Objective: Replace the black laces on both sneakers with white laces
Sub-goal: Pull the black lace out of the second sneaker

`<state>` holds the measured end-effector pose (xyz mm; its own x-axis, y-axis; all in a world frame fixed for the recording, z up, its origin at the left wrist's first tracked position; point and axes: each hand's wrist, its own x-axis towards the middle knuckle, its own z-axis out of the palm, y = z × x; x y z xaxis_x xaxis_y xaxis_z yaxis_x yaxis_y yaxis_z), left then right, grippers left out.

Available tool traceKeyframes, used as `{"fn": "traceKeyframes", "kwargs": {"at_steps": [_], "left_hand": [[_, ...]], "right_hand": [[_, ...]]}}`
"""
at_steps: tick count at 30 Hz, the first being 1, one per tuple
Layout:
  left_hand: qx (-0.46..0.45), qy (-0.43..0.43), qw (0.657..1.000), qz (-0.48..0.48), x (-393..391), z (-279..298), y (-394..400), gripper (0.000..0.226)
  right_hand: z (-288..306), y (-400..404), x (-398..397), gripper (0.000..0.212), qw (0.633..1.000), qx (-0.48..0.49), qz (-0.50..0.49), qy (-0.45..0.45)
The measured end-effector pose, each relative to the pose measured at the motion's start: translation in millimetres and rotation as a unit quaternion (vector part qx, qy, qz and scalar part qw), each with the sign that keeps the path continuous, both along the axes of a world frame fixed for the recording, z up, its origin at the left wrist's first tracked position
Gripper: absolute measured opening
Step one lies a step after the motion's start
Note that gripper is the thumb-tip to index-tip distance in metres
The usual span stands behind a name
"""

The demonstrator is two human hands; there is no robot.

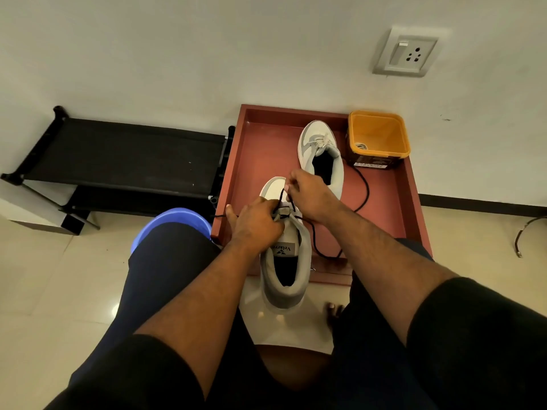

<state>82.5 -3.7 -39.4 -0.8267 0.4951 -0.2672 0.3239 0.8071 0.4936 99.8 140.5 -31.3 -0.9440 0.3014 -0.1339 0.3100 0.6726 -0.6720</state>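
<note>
A grey and white sneaker (284, 267) lies in front of me, its toe on the red tray (254, 149) and its heel over the floor. A black lace (362, 199) runs through it and loops loosely across the tray to the right. My left hand (254, 223) grips the sneaker at its tongue and upper eyelets. My right hand (310, 193) pinches a strand of the black lace above the toe end. A second grey and white sneaker (321, 152) with a white lace stands farther back on the tray.
An orange tub (379, 137) sits at the tray's back right corner with something small inside. A black shoe rack (124, 161) stands to the left against the wall. A blue bucket (174, 223) is beside my left knee. A wall socket (407, 53) is above.
</note>
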Motion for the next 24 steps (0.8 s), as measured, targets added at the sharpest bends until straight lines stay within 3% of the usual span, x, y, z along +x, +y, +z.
{"fn": "traceKeyframes", "kwargs": {"at_steps": [4,7,9,12,16,19,22,24], "left_hand": [[0.018,-0.004,1.0,0.021,0.9,0.3,0.8,0.047],[0.07,-0.013,0.996,0.049,3.7,-0.3,1.4,0.052],[0.089,-0.004,0.995,0.046,6.0,-0.7,1.3,0.041],[0.044,0.024,0.999,0.007,7.3,-2.2,0.9,0.025],[-0.007,0.028,0.999,-0.014,6.6,-1.6,1.5,0.034],[-0.006,0.031,0.999,-0.018,5.9,-1.7,2.1,0.035],[0.005,0.034,0.999,-0.019,6.6,-2.2,3.5,0.034],[0.011,0.032,0.999,-0.016,6.3,-2.5,3.7,0.035]], "right_hand": [[-6.8,4.3,14.7,0.012,0.994,-0.104,-0.04,-0.02],[-17.1,8.0,29.0,0.016,0.99,-0.111,-0.07,-0.045],[-24.8,6.3,35.0,0.016,0.99,-0.114,-0.075,-0.044],[-27.3,0.5,34.5,0.008,0.994,-0.086,-0.074,-0.005],[-16.8,6.2,21.4,0.011,0.998,0.028,-0.053,0.008],[18.5,20.3,3.8,0.016,0.991,0.091,-0.072,0.073],[39.3,24.3,-8.0,0.019,0.988,0.144,-0.03,0.053],[31.0,21.2,-3.3,0.023,0.994,0.107,-0.031,0.017]]}}
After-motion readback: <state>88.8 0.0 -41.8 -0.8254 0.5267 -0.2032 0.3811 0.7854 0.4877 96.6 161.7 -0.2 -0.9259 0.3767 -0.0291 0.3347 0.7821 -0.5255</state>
